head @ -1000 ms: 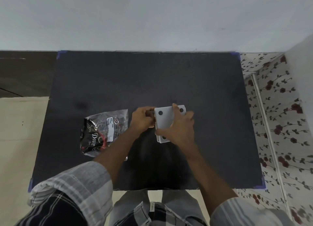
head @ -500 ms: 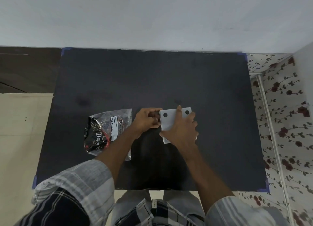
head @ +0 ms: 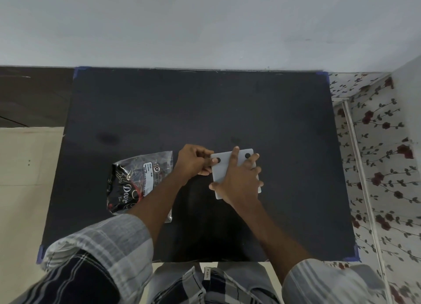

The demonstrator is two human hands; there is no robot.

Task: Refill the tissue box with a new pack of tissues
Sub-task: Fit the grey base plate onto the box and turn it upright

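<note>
The tissue box [head: 227, 167] lay on the black table [head: 205, 109], a bit nearer the front edge than the back edge and close to the middle from side to side. It looked white and flat from above, with two dark round spots on its top face near the far end. The right hand [head: 239, 182] was spread flat on top of the box, fingers open and pressing down, not gripping around it. The left hand [head: 193, 163] was at the box's left edge near the far corner, with its fingers curled and pinching at something there; what exactly they held was too small to tell. The new pack of tissues [head: 139, 182], a shiny black and clear bag with a white label, lay on the table to the left of the box, well apart from it and partly under the left forearm. It looked closed, so the refill had probably not started, and the step in hand seemed to be opening the box. To do that well, the right hand should hold the box steady so it cannot slide on the smooth table, while the left hand pulls gently at the edge. Pulling too hard could make the box jump or bend the part that comes off. The pack was close enough to reach next.
</note>
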